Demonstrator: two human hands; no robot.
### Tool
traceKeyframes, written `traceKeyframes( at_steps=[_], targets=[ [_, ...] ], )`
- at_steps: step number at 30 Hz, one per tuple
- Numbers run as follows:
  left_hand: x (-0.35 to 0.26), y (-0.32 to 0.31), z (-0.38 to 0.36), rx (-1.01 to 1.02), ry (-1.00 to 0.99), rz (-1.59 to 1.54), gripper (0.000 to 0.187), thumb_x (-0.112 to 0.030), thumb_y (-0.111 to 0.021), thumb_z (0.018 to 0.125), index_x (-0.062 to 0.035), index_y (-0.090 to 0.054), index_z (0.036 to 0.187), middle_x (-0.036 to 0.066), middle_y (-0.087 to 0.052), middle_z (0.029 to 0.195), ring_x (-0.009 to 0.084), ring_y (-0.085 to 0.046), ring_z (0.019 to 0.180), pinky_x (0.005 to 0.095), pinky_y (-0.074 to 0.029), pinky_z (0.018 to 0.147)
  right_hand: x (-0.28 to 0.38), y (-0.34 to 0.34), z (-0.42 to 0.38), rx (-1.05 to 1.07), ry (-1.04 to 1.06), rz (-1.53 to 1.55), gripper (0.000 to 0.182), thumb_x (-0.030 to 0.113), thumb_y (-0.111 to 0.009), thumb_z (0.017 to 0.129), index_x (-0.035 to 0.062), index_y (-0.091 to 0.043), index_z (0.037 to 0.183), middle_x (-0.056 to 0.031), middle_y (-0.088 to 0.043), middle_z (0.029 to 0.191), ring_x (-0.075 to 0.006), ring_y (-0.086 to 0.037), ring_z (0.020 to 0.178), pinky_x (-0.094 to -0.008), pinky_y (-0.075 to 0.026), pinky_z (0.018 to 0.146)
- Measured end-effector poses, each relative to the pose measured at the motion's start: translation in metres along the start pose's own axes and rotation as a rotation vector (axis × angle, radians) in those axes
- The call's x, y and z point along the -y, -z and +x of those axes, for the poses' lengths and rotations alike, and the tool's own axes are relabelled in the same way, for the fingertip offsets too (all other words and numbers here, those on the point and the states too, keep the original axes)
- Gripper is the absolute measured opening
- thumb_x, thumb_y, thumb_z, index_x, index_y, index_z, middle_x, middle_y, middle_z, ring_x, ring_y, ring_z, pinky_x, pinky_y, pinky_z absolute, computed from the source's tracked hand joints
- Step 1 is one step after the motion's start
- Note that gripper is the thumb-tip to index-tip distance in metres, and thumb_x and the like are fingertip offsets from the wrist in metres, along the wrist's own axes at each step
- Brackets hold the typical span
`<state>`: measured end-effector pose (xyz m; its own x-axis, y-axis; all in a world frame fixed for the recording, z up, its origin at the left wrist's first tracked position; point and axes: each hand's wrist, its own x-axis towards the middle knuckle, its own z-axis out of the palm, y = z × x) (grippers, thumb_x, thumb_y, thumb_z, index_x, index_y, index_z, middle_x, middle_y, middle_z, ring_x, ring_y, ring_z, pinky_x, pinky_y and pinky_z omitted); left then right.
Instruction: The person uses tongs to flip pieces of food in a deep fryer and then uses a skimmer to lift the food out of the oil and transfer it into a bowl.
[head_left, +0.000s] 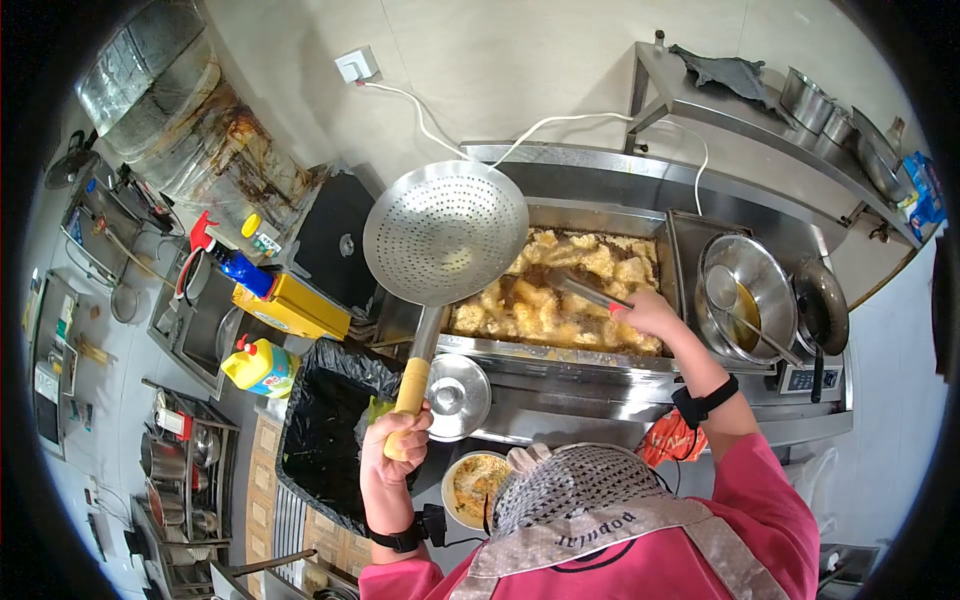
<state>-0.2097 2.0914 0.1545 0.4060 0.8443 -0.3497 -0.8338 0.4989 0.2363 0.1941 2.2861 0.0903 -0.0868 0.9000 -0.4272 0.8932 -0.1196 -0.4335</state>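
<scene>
My left hand [396, 440] is closed round the yellow handle of a large perforated skimmer [446, 232], whose round bowl is held up over the left part of the fryer. With its fingers wrapped round a metal utensil [592, 291], my right hand [647, 316] reaches over the right side of the fryer [560, 352]. The utensil's far end is among pieces of battered food [540, 305] in bubbling oil; its tip is hard to make out.
A steel bowl with a ladle [765, 320] and a dark pan [822, 300] stand right of the fryer. Below it are a round lid [459, 397] and a bowl of crumbs [474, 488]. A black-lined bin [325, 430] is at left. A steel shelf [745, 115] juts out upper right.
</scene>
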Motion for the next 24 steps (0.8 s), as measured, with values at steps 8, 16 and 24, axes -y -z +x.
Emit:
traceKeyframes(
  at_steps=[8, 16, 24],
  targets=[
    [0.005, 0.001, 0.003, -0.009, -0.002, -0.017, 0.028, 0.0, -0.047, 0.078, 0.0086, -0.04, 0.104, 0.005, -0.042, 0.072, 0.0043, -0.039, 0.04, 0.0168, -0.033, 0.034, -0.013, -0.013, 0.01, 0.211, -0.036, 0.096, 0.041, 0.038, -0.061, 0.076, -0.0011, -0.06, 0.065, -0.012, -0.06, 0.057, -0.0183, -0.06, 0.049, -0.0309, -0.049, 0.053],
    [0.006, 0.007, 0.003, -0.029, -0.022, 0.007, 0.03, -0.002, -0.047, 0.077, 0.0086, -0.039, 0.105, 0.007, -0.044, 0.075, 0.0058, -0.041, 0.04, 0.0172, -0.035, 0.034, -0.008, -0.037, -0.009, -0.124, 0.251, -0.242, 0.029, 0.028, -0.063, 0.075, 0.0004, -0.063, 0.083, -0.0146, -0.062, 0.068, -0.0237, -0.062, 0.062, -0.0333, -0.049, 0.056],
    [0.007, 0.009, 0.005, -0.049, -0.032, -0.002, 0.031, -0.002, -0.048, 0.077, 0.0089, -0.039, 0.105, 0.009, -0.045, 0.075, 0.0067, -0.044, 0.042, 0.0177, -0.039, 0.035, -0.011, -0.038, -0.029, -0.455, 0.449, -0.599, 0.031, 0.016, -0.06, 0.072, -0.0008, -0.057, 0.099, -0.0138, -0.061, 0.076, -0.026, -0.063, 0.069, -0.0355, -0.05, 0.058]
  ],
)
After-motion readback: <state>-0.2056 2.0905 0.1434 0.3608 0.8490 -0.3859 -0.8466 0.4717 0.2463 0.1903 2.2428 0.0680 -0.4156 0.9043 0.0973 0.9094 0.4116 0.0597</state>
